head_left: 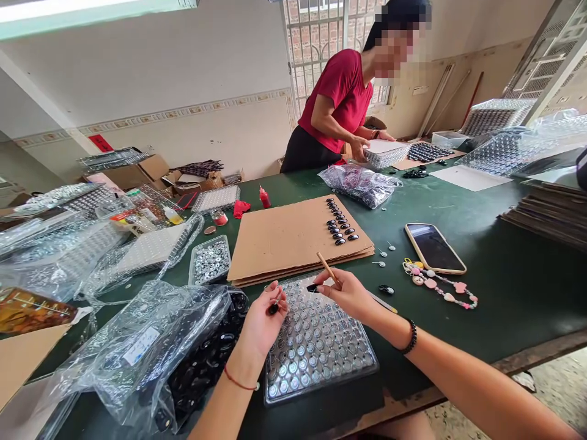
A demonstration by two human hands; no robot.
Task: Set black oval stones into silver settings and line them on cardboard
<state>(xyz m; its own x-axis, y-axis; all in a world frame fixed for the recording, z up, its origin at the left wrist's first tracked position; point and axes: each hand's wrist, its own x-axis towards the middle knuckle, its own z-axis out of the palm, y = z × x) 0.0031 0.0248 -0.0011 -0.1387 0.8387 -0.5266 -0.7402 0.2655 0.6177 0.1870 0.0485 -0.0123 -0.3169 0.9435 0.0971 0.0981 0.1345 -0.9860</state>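
Near left, a bag of black beads (202,360) lies open on the worktop (504,293). The left hand (261,324) pinches one black bead (273,308) in closed fingers over the blister tray (316,342). The right hand (348,293) grips a wooden stick (328,267), tip at the tray's far edge. Better to keep the bead level and the stick steady. Far right lies a phone (433,247).

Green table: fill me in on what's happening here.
At the green table, a person's left hand pinches a small black oval piece over a clear tray of round silver parts. The right hand holds a thin wooden stick with a black piece at its tip. More black ovals lie in rows on cardboard sheets. Across the table, a co-worker in a red shirt handles a stack of trays.
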